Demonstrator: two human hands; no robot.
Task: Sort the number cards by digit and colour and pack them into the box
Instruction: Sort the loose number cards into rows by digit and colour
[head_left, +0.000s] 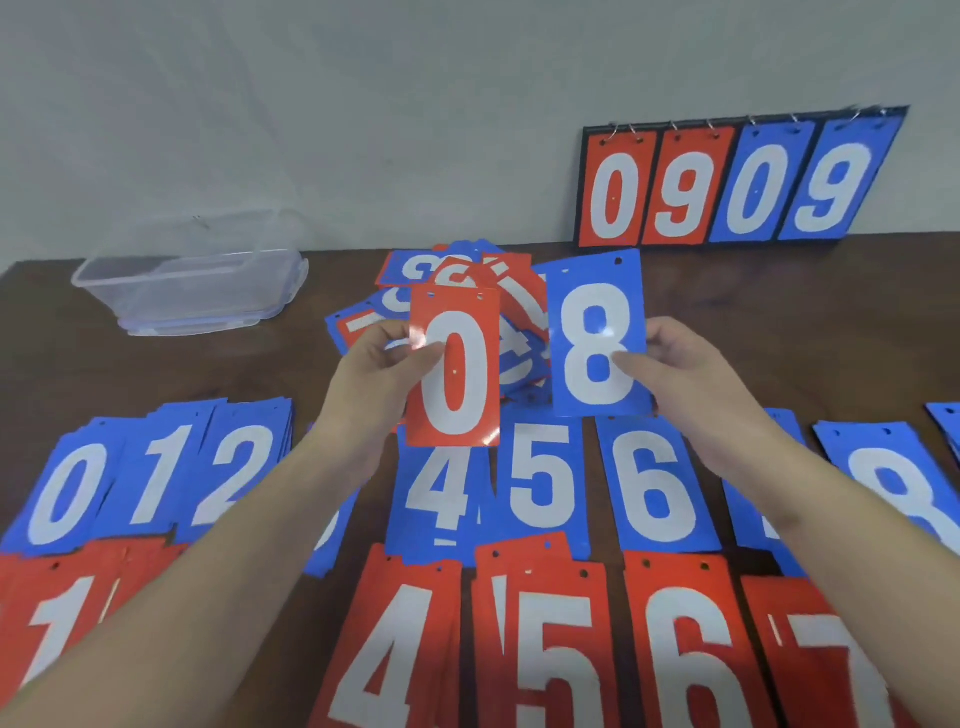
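left hand (384, 364) pinching the red 0 (453, 374), right hand (691, 374) pinching the blue 8 (597, 338): lay each squarely on its matching pile.

Red 0 card (453, 366), blue 8 card (597, 335) in hands

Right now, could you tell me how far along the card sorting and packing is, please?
Sorting is well along: blue piles and red piles lie in digit rows on the table. In hand: the left hand holds a red 0, the right hand a blue 8. Left: a mixed heap behind them, and packing; the box looks empty.
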